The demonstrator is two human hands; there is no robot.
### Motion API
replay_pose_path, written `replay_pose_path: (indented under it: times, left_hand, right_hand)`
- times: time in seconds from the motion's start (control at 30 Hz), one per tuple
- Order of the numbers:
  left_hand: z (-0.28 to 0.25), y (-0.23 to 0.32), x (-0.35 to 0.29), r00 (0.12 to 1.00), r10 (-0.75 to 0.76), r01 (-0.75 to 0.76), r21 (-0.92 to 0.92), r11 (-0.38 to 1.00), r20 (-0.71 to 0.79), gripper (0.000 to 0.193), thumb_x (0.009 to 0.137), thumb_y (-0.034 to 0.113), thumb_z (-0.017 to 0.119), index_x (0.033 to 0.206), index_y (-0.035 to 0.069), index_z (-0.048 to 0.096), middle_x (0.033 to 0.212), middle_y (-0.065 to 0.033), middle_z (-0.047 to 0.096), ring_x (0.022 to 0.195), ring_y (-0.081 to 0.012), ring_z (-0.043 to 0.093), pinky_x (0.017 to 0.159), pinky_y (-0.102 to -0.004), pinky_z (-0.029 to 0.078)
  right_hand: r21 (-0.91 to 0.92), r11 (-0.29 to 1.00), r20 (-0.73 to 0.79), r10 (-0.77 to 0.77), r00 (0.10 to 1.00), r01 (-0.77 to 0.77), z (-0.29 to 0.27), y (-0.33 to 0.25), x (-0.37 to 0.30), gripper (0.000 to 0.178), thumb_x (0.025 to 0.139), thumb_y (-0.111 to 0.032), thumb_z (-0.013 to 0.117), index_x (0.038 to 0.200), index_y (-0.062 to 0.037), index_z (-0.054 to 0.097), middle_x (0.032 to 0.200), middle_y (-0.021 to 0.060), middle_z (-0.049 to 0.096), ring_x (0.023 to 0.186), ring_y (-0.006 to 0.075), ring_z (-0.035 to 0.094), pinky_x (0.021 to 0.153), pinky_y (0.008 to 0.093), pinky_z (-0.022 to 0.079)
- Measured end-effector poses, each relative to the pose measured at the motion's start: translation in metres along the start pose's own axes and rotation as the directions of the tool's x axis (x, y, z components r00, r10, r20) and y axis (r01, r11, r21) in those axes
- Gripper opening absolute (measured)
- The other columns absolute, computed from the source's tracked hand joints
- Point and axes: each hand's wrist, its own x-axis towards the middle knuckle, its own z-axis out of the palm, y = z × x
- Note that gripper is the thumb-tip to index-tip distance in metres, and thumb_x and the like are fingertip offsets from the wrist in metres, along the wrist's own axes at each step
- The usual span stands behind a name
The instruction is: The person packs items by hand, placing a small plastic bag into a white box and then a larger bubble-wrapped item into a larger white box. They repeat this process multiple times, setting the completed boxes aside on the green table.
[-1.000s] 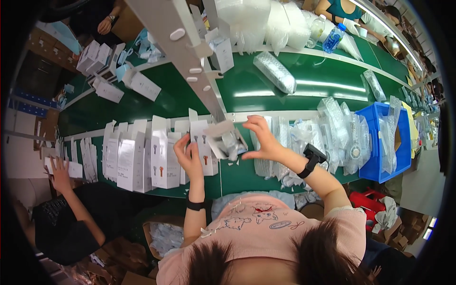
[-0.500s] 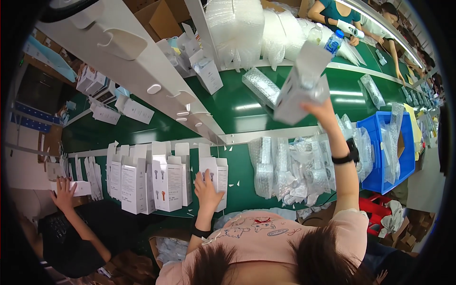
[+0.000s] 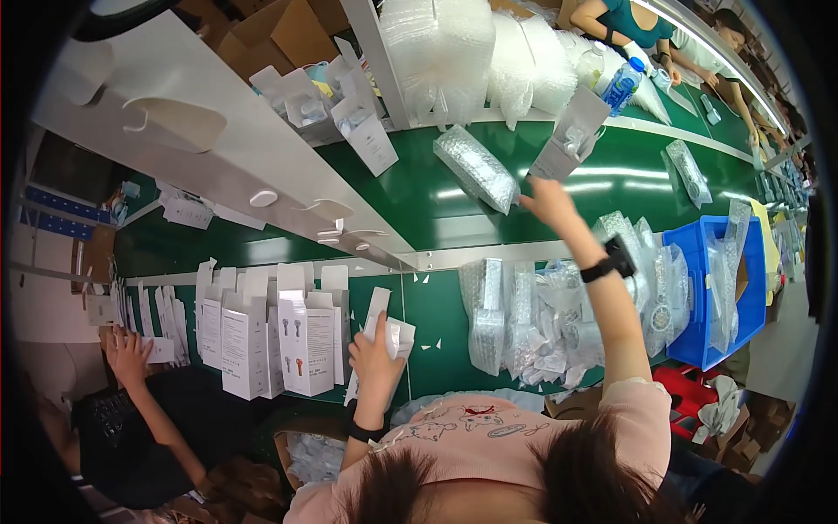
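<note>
My left hand (image 3: 375, 365) is closed round a white open-topped carton (image 3: 401, 337), which leans in the grip at the end of a row of similar cartons. Out over the green surface, my right hand (image 3: 552, 208) has its fingers apart. Its fingertips lie by the lower end of a second white carton (image 3: 566, 157), whose flap is up and which has clear plastic at its opening. Close to those fingers, on the left, is a bubble-wrapped package (image 3: 476, 168). Whether the fingertips touch the carton or the package is hard to tell.
White cartons (image 3: 307, 341) stand left of my left hand. Bubble-wrapped items (image 3: 559, 319) line the near table, beside a blue bin (image 3: 704, 336). A metal rail (image 3: 454, 258) runs between table and green surface. A co-worker's hand (image 3: 129, 354) is at far left.
The right carton has gone from my raised right hand down onto the green surface, and that hand has opened. My left hand has closed round its carton and tilted it.
</note>
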Motion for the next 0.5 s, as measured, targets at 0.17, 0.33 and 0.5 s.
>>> replay_pose_path:
  times: [0.17, 0.33, 0.5]
  left_hand:
    - [-0.020, 0.003, -0.018, 0.931, 0.356, -0.365, -0.161, 0.917, -0.084, 0.088, 0.053, 0.011, 0.075, 0.130, 0.016, 0.031, 0.118, -0.0241, 0.034, 0.109, -0.0424, 0.038, 0.090, -0.0420, 0.036]
    - [-0.028, 0.035, -0.006, 0.800, 0.518, -0.599, -0.384, 0.702, -0.302, 0.071, 0.054, 0.009, 0.074, 0.116, 0.010, 0.040, 0.119, -0.0223, 0.036, 0.109, -0.0395, 0.040, 0.091, -0.0386, 0.037]
    - [-0.017, 0.047, 0.014, 0.789, 0.426, -0.613, -0.532, 0.584, -0.442, 0.066, 0.056, 0.006, 0.074, 0.110, 0.006, 0.036, 0.120, -0.0230, 0.039, 0.106, -0.0402, 0.044, 0.089, -0.0399, 0.039]
  right_hand:
    - [-0.249, 0.967, -0.307, -0.135, 0.942, 0.057, 0.073, -0.054, 0.071, 0.072, 0.069, -0.028, 0.066, 0.130, -0.0142, 0.030, 0.112, 0.0205, 0.046, 0.092, 0.0360, 0.053, 0.079, 0.0396, 0.046]
    - [-0.085, 0.996, 0.122, 0.047, 0.991, -0.037, 0.073, -0.056, 0.094, 0.081, 0.064, -0.022, 0.067, 0.133, -0.0194, 0.025, 0.111, 0.0227, 0.044, 0.100, 0.0349, 0.048, 0.079, 0.0401, 0.045]
    - [0.281, 0.859, -0.441, -0.281, 0.852, 0.428, -0.001, -0.051, 0.010, 0.092, 0.058, -0.009, 0.065, 0.135, -0.0133, 0.016, 0.111, 0.0178, 0.044, 0.102, 0.0296, 0.049, 0.087, 0.0359, 0.042]
